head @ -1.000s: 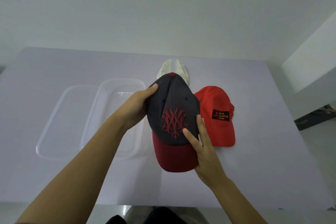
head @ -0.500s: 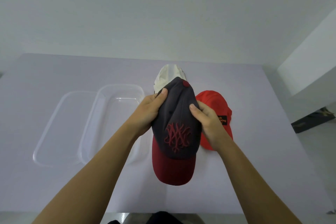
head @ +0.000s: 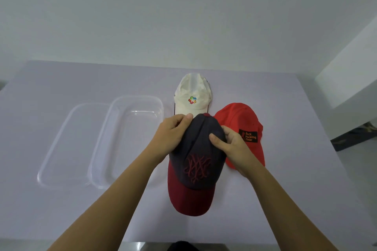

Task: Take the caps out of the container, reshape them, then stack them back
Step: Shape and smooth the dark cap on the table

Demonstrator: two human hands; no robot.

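Note:
A dark grey cap (head: 196, 161) with a maroon brim and red embroidery is held over the table in front of me, brim toward me. My left hand (head: 173, 134) grips the left side of its crown; my right hand (head: 230, 144) grips the right side, thumb on top. Beyond it a white cap (head: 192, 96) with a coloured logo lies on the table. To the right lies a red cap (head: 244, 122) with a black patch, partly hidden by my right hand. The clear plastic container (head: 114, 112) stands to the left with nothing in it.
The container's clear lid (head: 55, 149) lies flat beside it on the left. The pale lilac table (head: 285, 199) ends at a white wall at the back. A white ledge (head: 350, 79) stands past the right edge, with dark floor items below.
My right hand has shifted from the brim up to the crown's right side. The dark cap has come down and closer to me, so the white cap's logo now shows.

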